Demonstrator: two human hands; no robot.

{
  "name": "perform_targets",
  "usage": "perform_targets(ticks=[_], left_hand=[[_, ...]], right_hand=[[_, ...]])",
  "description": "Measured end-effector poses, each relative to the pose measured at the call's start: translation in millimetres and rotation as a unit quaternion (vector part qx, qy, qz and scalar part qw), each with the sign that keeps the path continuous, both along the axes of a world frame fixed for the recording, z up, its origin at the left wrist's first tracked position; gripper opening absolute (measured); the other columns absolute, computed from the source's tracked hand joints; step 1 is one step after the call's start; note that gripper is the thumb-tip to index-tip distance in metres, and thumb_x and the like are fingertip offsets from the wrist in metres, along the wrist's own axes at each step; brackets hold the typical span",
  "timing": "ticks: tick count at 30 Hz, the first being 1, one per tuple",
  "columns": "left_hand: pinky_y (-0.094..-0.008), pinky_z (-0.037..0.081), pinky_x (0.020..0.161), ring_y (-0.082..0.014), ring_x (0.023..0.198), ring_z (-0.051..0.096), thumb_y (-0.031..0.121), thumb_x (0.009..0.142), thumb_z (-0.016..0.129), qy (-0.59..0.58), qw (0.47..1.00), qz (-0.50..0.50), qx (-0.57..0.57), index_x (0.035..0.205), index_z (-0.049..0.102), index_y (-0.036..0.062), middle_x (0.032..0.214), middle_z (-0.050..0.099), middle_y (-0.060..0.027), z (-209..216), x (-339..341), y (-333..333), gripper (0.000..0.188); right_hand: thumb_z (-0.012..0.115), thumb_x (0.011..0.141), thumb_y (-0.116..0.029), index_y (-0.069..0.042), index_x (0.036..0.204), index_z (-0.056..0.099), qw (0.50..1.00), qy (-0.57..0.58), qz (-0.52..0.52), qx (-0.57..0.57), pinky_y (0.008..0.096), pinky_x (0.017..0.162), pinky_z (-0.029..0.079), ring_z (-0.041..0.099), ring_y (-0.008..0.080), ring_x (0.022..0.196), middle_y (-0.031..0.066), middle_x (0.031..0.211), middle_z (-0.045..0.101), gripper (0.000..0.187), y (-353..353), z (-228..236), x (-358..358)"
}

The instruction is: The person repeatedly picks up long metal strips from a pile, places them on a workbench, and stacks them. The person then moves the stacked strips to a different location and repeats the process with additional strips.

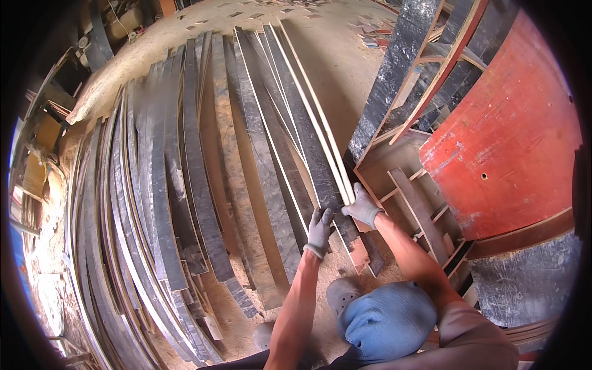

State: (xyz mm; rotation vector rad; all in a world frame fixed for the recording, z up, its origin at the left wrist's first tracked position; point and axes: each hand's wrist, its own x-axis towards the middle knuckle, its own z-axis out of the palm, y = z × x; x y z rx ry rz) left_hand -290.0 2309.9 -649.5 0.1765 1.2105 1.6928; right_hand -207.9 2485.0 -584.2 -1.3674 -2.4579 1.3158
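Long dark-faced plywood strips [305,123] with pale cut edges lie in front of me, running away across the floor. My right hand [362,208], in a grey glove, is closed around the near ends of two pale-edged strips [327,135] standing on edge. To its left, my left hand [319,230], also gloved, has its fingers at the edge of the dark strip beside them. Its fingertips grip that edge; its thumb is partly hidden. Below the hands, the dark strip's near end [359,250] shows a reddish worn patch.
Several more plywood strips [166,179] lie in overlapping rows to the left. At right stand a red panel [505,135] and dark framed panels [398,68]. Wood scraps [376,36] litter the far floor. My bent knee in blue cloth [388,317] and grey clog [343,295] are close by.
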Motion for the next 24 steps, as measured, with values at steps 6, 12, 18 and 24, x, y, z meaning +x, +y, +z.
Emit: perform_targets(ticks=[6,12,18,24], left_hand=[[-0.0295,0.056,0.068,-0.0090,0.079,0.064,0.044,0.106,0.077,-0.113,0.983,0.141,-0.014,0.110,0.067,0.0151,0.091,0.063,0.0037,29,1,4,0.031],[-0.0310,0.059,0.065,-0.0126,0.077,0.064,0.041,0.089,0.095,-0.114,0.990,0.082,-0.025,0.112,0.057,0.0053,0.095,0.064,-0.0034,42,3,45,0.057],[-0.0318,0.061,0.067,-0.0141,0.077,0.073,0.024,0.090,0.096,0.041,0.986,0.145,-0.066,0.113,0.070,-0.0020,0.096,0.077,-0.0066,43,-16,40,0.043],[-0.0269,0.050,0.055,-0.0105,0.067,0.067,0.026,0.100,0.086,-0.074,0.984,0.158,0.023,0.108,0.074,0.0038,0.090,0.077,-0.0017,56,-50,-3,0.026]], right_hand=[[0.085,0.092,-0.059,-0.012,0.168,0.048,0.990,0.073,0.108,-0.057,0.0417,0.131,0.036,0.043,0.0334,0.160,0.0189,0.169,0.051,0.097,-19,7,12],[0.078,0.104,-0.044,0.001,0.151,0.059,0.986,0.045,-0.154,0.036,0.0334,0.112,0.051,0.065,0.0227,0.132,0.0133,0.141,0.071,0.067,21,-45,23],[0.086,0.094,-0.048,-0.002,0.130,0.075,0.946,0.224,-0.105,-0.211,0.0372,0.095,0.059,0.075,0.0216,0.105,0.0114,0.117,0.081,0.060,26,-42,1],[0.092,0.088,-0.040,0.008,0.143,0.061,0.992,0.119,-0.047,0.003,0.0398,0.102,0.058,0.075,0.0290,0.115,0.0210,0.125,0.078,0.080,-44,21,-40]])
